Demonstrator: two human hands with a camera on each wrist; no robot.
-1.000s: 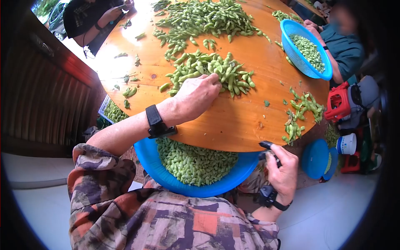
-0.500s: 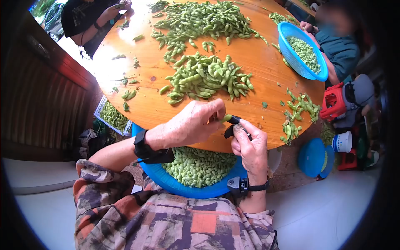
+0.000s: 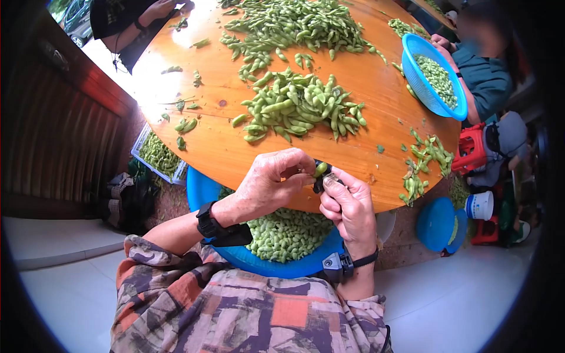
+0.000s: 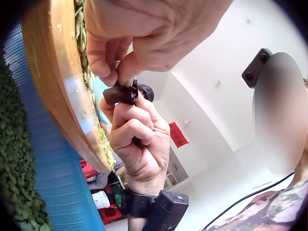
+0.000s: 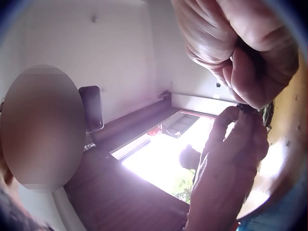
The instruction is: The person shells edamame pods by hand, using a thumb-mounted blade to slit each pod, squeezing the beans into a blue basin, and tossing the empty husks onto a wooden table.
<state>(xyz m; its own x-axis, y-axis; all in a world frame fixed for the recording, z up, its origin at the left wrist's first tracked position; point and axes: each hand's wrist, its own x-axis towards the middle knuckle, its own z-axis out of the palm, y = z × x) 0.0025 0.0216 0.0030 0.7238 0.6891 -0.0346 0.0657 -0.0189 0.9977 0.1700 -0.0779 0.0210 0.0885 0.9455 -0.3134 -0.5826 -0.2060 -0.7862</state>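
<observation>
My left hand pinches a green soybean pod between thumb and fingers, over the table's near edge. Meeting it from the right, my right hand has its fingers curled and wears black finger caps on thumb and forefinger. These pinch the pod's other end. The left wrist view shows both sets of fingertips together, with the pod mostly hidden. Below the hands, a blue basin holds shelled green beans. A small heap of pods lies on the wooden table beyond.
A larger pod heap lies farther back, and empty-looking pods at the right edge. Another person sits behind a blue basket of beans. A crate of pods stands at left; a red stool and white bucket at right.
My left hand has come back from the small heap toward me with a pod. The right hand has moved left and up to meet it, and both now work on the pod.
</observation>
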